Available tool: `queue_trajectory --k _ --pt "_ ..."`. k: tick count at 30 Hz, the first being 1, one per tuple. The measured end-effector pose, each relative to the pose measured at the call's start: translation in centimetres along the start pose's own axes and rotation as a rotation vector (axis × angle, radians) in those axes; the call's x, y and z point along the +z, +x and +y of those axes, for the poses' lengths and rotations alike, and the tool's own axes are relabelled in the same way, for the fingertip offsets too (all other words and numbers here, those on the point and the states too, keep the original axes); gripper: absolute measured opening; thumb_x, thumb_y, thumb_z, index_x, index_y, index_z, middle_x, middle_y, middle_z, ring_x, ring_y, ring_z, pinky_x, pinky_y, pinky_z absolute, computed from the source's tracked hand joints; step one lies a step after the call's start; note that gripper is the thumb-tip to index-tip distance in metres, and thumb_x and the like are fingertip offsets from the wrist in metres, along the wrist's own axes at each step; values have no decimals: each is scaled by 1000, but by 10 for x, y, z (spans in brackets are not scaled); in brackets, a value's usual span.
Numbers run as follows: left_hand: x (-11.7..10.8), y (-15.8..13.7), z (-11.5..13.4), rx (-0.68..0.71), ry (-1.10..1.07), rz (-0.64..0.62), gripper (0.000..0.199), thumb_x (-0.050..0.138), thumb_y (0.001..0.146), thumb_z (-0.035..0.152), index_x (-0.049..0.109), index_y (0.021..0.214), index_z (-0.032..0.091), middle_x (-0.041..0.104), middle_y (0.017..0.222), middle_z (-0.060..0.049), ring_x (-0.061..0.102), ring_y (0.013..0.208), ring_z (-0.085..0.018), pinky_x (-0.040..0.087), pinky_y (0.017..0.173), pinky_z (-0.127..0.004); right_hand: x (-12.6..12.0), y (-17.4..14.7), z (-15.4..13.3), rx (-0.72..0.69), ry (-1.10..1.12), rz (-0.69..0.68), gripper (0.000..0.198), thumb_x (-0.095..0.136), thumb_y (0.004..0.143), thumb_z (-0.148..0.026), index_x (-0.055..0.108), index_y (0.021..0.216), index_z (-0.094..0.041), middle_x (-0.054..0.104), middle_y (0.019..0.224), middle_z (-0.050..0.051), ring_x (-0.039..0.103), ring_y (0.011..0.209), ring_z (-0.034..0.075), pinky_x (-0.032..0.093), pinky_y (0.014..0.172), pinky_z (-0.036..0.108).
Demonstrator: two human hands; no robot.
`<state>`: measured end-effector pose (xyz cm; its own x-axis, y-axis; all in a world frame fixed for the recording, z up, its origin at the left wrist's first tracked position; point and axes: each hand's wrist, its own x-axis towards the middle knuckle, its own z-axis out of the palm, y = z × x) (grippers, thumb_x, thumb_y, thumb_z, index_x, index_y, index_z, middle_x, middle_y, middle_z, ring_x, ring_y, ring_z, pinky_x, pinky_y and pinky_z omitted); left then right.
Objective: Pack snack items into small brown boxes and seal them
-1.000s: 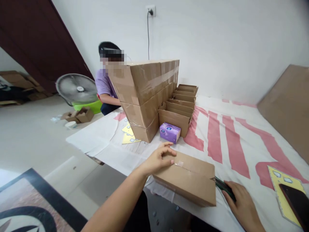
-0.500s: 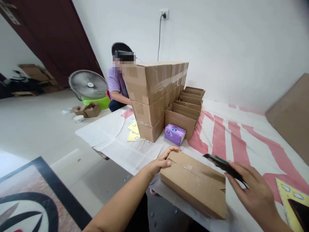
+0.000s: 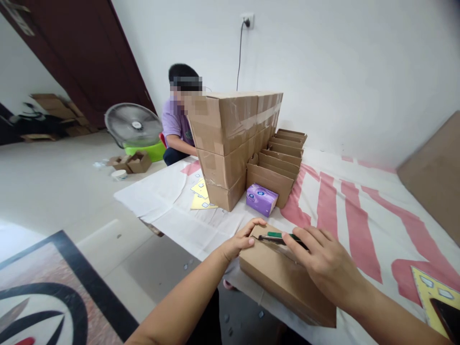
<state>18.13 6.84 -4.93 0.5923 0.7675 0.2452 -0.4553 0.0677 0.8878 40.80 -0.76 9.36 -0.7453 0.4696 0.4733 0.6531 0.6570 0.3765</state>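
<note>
A closed cardboard box (image 3: 276,275) lies at the table's front edge. My left hand (image 3: 247,237) grips its far left corner, thumb on top and fingers over the far side. A slim green and black utility knife (image 3: 275,235) is in my right hand (image 3: 325,261), its tip pointing left at the taped seam, close to my left thumb. My right hand covers the right part of the box top. Whether the blade cuts into the tape I cannot make out.
Behind the box stand a purple printed box (image 3: 261,200), open cartons (image 3: 271,177) and a tall stack of taped cartons (image 3: 233,143). A co-worker (image 3: 176,124) sits beyond the stack. A yellow sheet with a dark phone-like object (image 3: 443,311) lies right. A fan (image 3: 132,125) stands left.
My right hand has moved left and brought the utility knife from beyond the box's right end onto the seam. My left hand has stayed on the box corner.
</note>
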Motion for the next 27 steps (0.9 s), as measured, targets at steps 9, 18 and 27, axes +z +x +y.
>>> queue_trajectory --k 9,18,27 --pt "-1 -2 4 -42 54 1 66 73 66 53 49 122 28 54 117 -4 54 102 -26 39 86 -33 -42 -22 10 -110 -39 -101 41 31 85 -1 62 108 -14 68 86 9 55 74 21 35 62 36" --pt "6 -5 14 -85 33 18 64 73 66 51 48 121 27 54 112 -4 55 96 -23 41 80 -31 -49 -61 29 -54 51 -217 46 36 79 1 61 113 -17 67 94 8 57 79 22 40 68 36" --pt "3 -7 9 -67 80 30 62 69 71 53 48 124 29 52 120 -5 53 103 -26 41 84 -33 -47 -159 64 361 206 -410 28 53 87 -24 60 113 -30 67 103 5 63 88 23 50 73 37"
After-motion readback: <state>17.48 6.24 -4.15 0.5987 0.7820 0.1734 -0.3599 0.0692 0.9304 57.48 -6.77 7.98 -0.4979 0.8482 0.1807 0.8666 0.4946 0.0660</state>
